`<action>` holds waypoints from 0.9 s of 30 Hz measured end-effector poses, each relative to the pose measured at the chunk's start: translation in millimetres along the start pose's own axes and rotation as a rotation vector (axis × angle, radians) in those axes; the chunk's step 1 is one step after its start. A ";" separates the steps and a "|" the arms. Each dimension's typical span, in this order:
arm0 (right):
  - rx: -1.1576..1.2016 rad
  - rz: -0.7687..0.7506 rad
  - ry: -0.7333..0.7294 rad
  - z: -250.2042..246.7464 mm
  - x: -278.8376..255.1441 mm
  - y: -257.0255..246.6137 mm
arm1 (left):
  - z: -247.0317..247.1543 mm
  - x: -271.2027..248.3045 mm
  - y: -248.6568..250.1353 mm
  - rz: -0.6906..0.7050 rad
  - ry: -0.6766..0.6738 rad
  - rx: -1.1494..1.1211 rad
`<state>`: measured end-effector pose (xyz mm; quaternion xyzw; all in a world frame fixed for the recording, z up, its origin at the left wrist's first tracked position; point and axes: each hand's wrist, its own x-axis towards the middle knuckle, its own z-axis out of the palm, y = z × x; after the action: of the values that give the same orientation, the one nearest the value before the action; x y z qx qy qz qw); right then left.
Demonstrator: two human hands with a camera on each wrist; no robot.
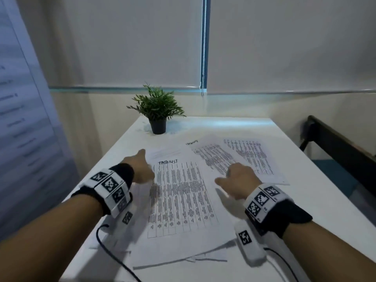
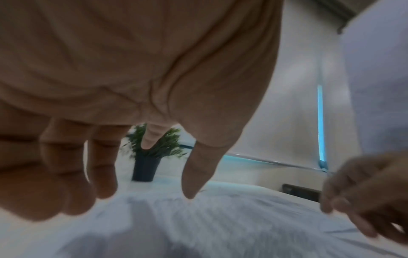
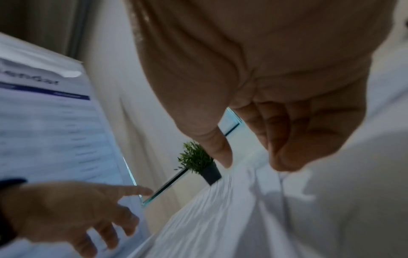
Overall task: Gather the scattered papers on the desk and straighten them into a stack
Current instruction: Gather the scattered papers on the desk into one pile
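Several white sheets printed with tables lie spread on the white desk (image 1: 305, 210). The nearest sheet (image 1: 181, 202), headed "TASKLIST", lies on top of others whose corners stick out at the front. Two more sheets (image 1: 246, 157) lie fanned out to the far right. My left hand (image 1: 142, 169) hovers at the top left edge of the near sheet, thumb out and fingers (image 2: 103, 185) hanging loosely down, holding nothing. My right hand (image 1: 236, 178) is over the overlap of the near and far sheets, its bent fingers (image 3: 284, 162) and thumb reaching down to the paper (image 3: 220, 218).
A small potted plant (image 1: 158, 112) stands at the desk's far edge, behind the papers. A dark chair frame (image 1: 337, 153) is off the right side. A printed board (image 1: 20, 119) leans at the left. Thin black cables (image 1: 105, 247) run from both wrists over the front edge.
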<state>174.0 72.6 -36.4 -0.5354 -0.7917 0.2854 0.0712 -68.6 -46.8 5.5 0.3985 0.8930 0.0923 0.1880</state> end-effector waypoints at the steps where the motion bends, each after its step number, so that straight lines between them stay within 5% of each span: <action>1: -0.031 -0.017 0.060 -10.6 2.4 3.1 | -0.7 4.1 10.8 0.028 0.029 0.051; 11: -0.250 0.234 0.071 -108.5 84.6 76.3 | 26.3 73.3 150.3 0.375 0.011 -0.011; 18: -0.252 0.215 -0.028 -106.6 146.4 97.4 | 77.8 110.5 221.7 0.390 -0.254 0.340; 27: -0.216 0.187 0.048 -102.9 171.5 103.5 | 116.8 105.3 280.3 0.583 -0.241 0.247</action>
<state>229.2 290.9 -39.0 -0.6182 -0.7625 0.1910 0.0050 104.6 220.1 -40.4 0.6648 0.7173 -0.0147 0.2082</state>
